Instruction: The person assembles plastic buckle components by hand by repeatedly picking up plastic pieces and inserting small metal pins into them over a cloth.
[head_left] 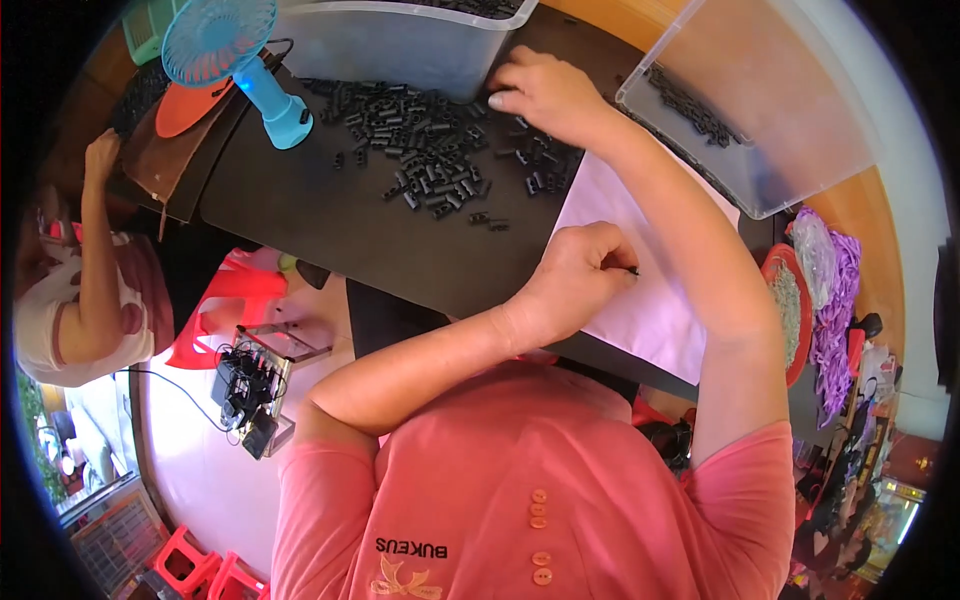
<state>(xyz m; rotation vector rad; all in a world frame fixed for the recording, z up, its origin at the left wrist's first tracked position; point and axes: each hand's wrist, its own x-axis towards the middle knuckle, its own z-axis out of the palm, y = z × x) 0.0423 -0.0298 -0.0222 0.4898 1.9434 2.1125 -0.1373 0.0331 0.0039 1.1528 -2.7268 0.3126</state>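
Observation:
A heap of small black plastic parts [425,140] is spread over the dark table [330,225]. My left hand [580,280] is closed in a pinch near the table's front edge, over the pink cloth [625,300]. A small black part [633,271] pokes out between its thumb and forefinger. Farther off, my right hand [550,95] reaches to the right of the heap, beside the corner of a clear plastic bin [400,50]. Its fingers are curled, and whatever they hold is hidden. Several more black parts [540,160] lie just below that hand.
A blue fan [285,120] stands at the far left of the table. Behind my right forearm, a tilted clear bin [790,120] has black parts along its bottom. At right sits a red basket [790,310] by purple strips [838,310]. Another person's arm [95,250] shows at left.

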